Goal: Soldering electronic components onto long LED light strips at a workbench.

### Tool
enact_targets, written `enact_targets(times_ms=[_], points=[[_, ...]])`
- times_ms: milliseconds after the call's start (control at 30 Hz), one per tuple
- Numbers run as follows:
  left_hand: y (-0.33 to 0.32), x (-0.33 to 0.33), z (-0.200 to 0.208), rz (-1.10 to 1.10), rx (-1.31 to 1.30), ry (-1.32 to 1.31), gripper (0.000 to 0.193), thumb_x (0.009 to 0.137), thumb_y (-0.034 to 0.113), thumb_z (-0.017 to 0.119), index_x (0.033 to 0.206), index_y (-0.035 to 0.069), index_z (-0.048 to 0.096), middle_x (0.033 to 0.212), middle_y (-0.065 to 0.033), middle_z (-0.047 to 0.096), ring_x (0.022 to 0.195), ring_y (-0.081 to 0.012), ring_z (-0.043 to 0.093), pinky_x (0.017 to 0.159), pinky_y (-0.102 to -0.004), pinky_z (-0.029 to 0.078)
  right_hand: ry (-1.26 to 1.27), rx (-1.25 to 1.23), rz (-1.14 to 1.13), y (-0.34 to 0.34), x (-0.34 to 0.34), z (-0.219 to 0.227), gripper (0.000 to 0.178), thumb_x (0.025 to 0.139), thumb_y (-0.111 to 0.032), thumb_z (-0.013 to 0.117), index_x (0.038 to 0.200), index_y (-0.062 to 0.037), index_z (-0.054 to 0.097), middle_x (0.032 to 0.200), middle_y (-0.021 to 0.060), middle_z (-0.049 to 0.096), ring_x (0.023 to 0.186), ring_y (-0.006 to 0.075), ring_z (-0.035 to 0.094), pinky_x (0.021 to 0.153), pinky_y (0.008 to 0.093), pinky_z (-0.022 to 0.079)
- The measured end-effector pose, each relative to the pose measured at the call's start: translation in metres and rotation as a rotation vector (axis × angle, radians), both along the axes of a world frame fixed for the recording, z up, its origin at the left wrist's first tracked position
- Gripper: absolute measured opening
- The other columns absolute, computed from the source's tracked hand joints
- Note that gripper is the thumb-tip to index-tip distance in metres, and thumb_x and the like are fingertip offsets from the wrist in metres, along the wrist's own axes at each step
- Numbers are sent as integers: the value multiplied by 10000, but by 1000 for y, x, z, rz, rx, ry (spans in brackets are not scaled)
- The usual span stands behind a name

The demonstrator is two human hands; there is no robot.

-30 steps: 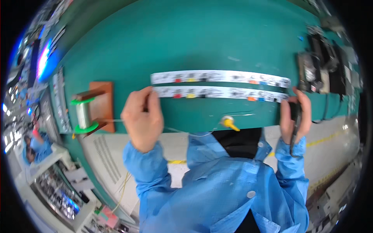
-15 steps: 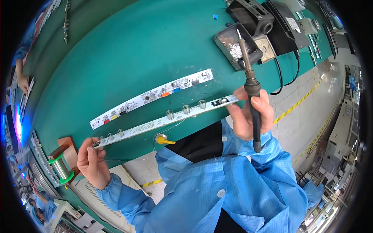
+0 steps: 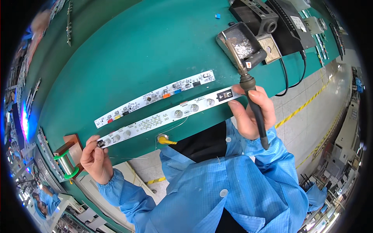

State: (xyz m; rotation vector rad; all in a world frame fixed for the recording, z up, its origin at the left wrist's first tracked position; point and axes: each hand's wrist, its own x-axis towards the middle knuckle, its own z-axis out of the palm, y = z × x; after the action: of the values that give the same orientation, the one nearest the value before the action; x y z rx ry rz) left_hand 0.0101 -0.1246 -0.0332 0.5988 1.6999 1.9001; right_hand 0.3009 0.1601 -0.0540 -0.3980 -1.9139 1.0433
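A long white circuit board strip is held up between my two hands, its face with coil springs turned upward. My left hand pinches its left end, beside a small black part. The right end sits between the thumb and fingers of my right hand. That same hand also holds a soldering iron by its dark handle, the metal tip pointing up and away over the solder tray. Just beyond lies a second white circuit board on the green mat, with red, yellow, orange and blue parts along its edge.
A black tray with solder scraps and a dark soldering station stand at the far right. A solder wire spool on a brown stand sits left. A yellow clip with a thin wire is at the mat's near edge.
The held board has rolled so its spring face shows more fully. The iron's tip has swung left over the tray. Away at the far left, another person's hand has moved.
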Motion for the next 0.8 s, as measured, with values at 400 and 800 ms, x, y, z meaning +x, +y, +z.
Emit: enact_targets(times_ms=[400, 800], points=[[11, 6, 4, 0, 97, 5, 201, 808, -105, 612, 1004, -67, 635, 1146, -221, 598, 828, -219, 642, 760, -305, 551, -37, -39, 7, 3, -6, -5, 581, 772, 209, 604, 1265, -72, 480, 1176, 249, 591, 1073, 296, 612, 957, 410, 458], [1, -3, 1, -17, 117, 31, 185, 800, -101, 643, 980, -62, 652, 1117, -219, 614, 841, -220, 651, 746, -307, 570, -2, -95, -6, -4, -14, -6, 545, 790, 171, 631, 1260, -69, 500, 1184, 230, 596, 1080, 300, 618, 959, 416, 464]])
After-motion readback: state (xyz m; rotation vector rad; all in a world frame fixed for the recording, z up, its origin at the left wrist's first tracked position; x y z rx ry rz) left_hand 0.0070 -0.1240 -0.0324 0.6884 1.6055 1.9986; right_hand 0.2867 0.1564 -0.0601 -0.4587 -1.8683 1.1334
